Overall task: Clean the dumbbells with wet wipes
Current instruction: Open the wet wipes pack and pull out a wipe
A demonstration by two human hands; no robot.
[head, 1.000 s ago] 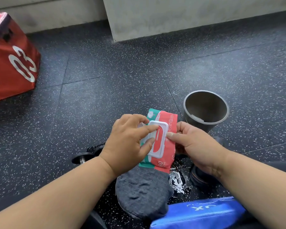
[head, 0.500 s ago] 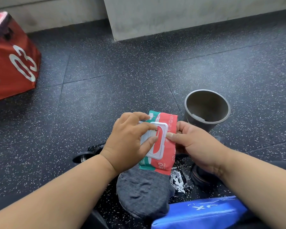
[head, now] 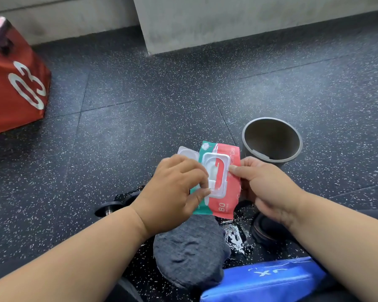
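Red-and-green plastic is front and centre: one wet wipes pack [head: 224, 188], marked "80", is held up between two hands above the speckled black rubber floor [head: 140, 105]. Its single white flip lid [head: 187, 154] stands swung open to the left, clear of the white frame around the dispensing hole. The right hand [head: 268, 188] clamps the pack's right edge, thumb pressed on the front by the frame, fingers wrapped behind. The left hand [head: 175, 192] is at the lower end of the opening, thumb and forefinger drawn together in a pinch on something white there; whether that is a wipe or the seal, I cannot tell.

Now the dumbbells. One dark dumbbell [head: 109, 209] lies on the floor just below the left wrist, an end plate and a bit of metal showing. A second round dark weight end [head: 263, 231] peeks out under the right wrist; how it joins to anything is hidden. Between them the floor glistens with one wet patch [head: 235, 236].

One dark grey cloth [head: 190, 251] lies bunched right under the pack. One blue padded item [head: 266, 280] with white lettering sits at the bottom edge. One grey bucket [head: 272, 140] stands upright just beyond the right hand. One red box [head: 13, 83] marked "03" sits far left, well apart, near one grey concrete wall [head: 227, 18].
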